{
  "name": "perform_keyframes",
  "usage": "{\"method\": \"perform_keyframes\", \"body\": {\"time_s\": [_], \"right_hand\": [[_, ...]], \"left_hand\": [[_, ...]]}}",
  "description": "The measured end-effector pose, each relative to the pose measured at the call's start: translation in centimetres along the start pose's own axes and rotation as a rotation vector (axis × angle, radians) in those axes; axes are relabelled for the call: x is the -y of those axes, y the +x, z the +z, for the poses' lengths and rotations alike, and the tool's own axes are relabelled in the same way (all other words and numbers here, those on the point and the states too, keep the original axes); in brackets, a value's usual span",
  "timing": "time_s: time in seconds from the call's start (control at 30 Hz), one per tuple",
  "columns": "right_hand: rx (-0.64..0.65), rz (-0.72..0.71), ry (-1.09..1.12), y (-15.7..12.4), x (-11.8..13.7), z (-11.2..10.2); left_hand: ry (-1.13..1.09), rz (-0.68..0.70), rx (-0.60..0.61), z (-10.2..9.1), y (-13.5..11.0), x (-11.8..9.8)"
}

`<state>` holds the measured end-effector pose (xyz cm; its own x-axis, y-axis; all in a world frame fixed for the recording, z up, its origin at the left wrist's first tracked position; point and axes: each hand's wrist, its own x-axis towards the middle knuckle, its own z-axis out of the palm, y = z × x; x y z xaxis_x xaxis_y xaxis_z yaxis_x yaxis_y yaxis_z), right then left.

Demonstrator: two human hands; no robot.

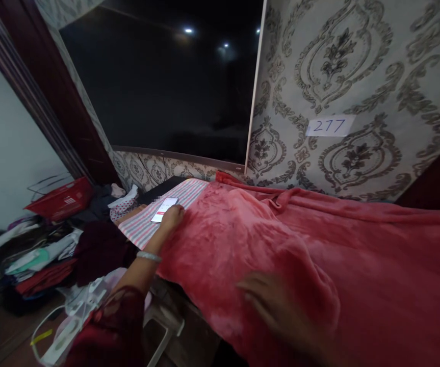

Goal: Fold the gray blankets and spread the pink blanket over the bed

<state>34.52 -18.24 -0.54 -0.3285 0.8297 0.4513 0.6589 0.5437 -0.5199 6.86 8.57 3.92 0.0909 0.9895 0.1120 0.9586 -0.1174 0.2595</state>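
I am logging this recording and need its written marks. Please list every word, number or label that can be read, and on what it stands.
"277": handwritten on a white paper slip stuck on the patterned wall.
On the phone screen at the left hand: text and a red bar, too small to read.
On the red basket: white marks, too blurred to read.

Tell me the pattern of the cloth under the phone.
Thin pink and pale stripes on the cloth beneath the phone; head view.
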Motion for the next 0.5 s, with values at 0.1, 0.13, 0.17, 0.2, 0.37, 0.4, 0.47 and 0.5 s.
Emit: {"method": "perform_keyframes", "body": {"time_s": [0.1,0.13,0.17,0.2,0.37,0.4,0.47,0.5], "right_hand": [[-0.198,0.129,-0.115,-1.3,-6.2,-3.6],[-0.263,0.181,-0.16,-2.1,-8.3,-4.8],[-0.359,0.253,-0.238,-2.9,-10.2,-5.9],[-0.418,0.327,-0.305,-3.8,-11.8,-6.9],[-0.353,0.796,-0.108,-6.1,-14.1,-8.0],[-0.318,0.801,-0.008,-5.9,-13.7,-7.7],[-0.278,0.71,0.15,-4.8,-12.8,-6.7],[-0.268,0.655,0.216,-4.1,-12.3,-6.2]], "left_hand": [[0.0,-0.086,0.057,1.2,3.7,-1.3],[-0.005,-0.11,0.074,1.5,4.5,-1.5],[-0.013,-0.129,0.088,1.8,5.1,-1.7],[-0.024,-0.142,0.097,2.0,5.4,-1.8],[-0.114,-0.181,-0.023,2.8,4.9,-2.1],[-0.14,-0.186,-0.067,2.8,4.6,-2.2],[-0.208,-0.184,-0.139,2.8,4.0,-2.7],[-0.253,-0.175,-0.16,2.7,3.6,-3.0]]}}
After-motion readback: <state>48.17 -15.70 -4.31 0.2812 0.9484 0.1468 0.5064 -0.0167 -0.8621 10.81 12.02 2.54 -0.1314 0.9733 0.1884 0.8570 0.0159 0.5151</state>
